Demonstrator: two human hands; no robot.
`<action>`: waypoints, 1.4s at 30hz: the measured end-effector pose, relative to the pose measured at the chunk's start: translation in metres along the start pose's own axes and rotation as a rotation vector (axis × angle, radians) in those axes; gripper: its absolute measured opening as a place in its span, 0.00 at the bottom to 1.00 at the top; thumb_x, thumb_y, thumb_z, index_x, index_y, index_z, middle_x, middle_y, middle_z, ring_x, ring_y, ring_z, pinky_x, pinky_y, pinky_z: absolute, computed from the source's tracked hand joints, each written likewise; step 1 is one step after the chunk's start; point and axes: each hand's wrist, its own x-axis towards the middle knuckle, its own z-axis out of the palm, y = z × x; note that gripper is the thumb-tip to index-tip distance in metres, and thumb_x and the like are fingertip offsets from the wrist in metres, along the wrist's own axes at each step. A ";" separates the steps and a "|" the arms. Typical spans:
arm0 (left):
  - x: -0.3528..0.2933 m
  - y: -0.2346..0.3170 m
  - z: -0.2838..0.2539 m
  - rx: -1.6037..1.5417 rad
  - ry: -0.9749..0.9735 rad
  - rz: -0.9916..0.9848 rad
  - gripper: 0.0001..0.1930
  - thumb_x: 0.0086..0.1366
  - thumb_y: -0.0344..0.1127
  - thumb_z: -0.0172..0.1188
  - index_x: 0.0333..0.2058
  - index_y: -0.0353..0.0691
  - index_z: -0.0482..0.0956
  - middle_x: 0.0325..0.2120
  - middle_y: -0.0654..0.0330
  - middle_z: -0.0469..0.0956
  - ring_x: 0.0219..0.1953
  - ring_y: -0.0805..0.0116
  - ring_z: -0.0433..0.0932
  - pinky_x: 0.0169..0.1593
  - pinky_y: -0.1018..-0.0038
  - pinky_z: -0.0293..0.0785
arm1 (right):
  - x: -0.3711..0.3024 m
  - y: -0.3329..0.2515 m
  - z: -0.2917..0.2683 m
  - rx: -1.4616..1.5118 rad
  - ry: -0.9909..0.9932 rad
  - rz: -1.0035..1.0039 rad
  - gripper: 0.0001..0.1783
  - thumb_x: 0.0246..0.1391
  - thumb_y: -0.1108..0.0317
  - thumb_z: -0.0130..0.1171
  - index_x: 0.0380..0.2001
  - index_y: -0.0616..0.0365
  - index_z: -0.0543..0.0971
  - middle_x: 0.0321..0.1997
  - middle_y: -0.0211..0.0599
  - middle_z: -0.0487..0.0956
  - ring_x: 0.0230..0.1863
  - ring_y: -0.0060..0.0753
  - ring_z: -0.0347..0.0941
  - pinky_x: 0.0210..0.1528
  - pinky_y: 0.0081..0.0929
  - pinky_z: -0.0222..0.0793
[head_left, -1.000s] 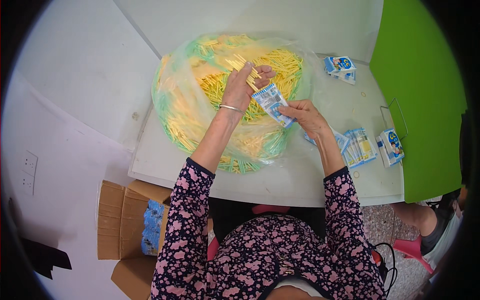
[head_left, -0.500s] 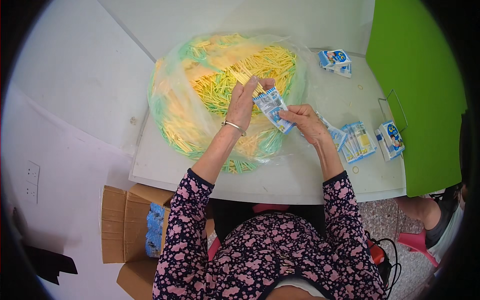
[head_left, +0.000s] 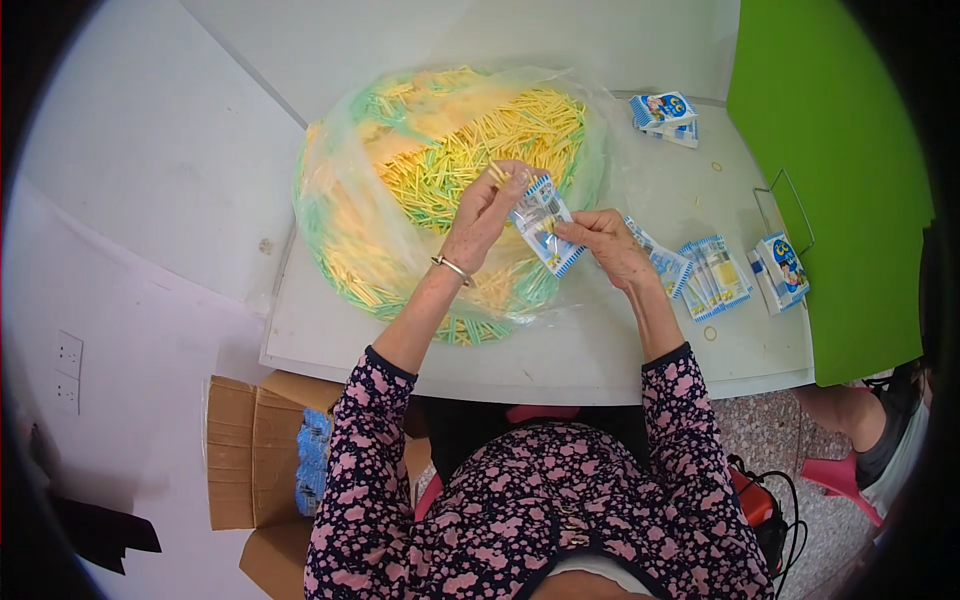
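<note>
The left hand (head_left: 483,215) pinches a few yellow sticks (head_left: 496,174) in closed fingers just above the small blue-white packet (head_left: 541,224), which the right hand (head_left: 605,243) grips by its lower edge, mouth tilted toward them for loading.

Glossy plastic packet (head_left: 543,222); clear shiny plastic bag (head_left: 330,200); matt cardboard box (head_left: 250,450).

Beside the big clear bag of yellow and green sticks (head_left: 430,200), which fills the counter's (head_left: 560,350) left half, bare surface lies toward the green panel (head_left: 830,170), broken by the fanned sachets (head_left: 705,275), small boxes (head_left: 668,115) and a wire stand (head_left: 775,200).
</note>
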 end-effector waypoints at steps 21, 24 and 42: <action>0.016 -0.008 -0.003 0.226 -0.164 -0.006 0.15 0.57 0.27 0.57 0.44 0.37 0.70 0.37 0.61 0.75 0.40 0.76 0.73 0.42 0.79 0.71 | 0.000 -0.001 0.005 -0.002 -0.045 0.020 0.13 0.48 0.67 0.61 0.36 0.64 0.78 0.34 0.31 0.79 0.35 0.16 0.72 0.42 0.16 0.65; 0.014 -0.006 -0.002 0.456 -0.191 0.062 0.17 0.56 0.26 0.58 0.45 0.36 0.69 0.38 0.60 0.75 0.40 0.75 0.73 0.43 0.79 0.71 | -0.003 -0.001 0.007 0.027 -0.054 0.011 0.13 0.48 0.67 0.61 0.36 0.64 0.78 0.34 0.32 0.79 0.35 0.17 0.72 0.41 0.17 0.66; 0.015 -0.062 -0.081 1.528 -0.424 0.377 0.05 0.51 0.29 0.52 0.26 0.45 0.76 0.25 0.58 0.71 0.35 0.60 0.71 0.38 0.66 0.68 | 0.003 0.008 -0.013 0.130 0.022 0.038 0.14 0.50 0.63 0.59 0.35 0.64 0.78 0.31 0.33 0.79 0.29 0.17 0.74 0.32 0.15 0.67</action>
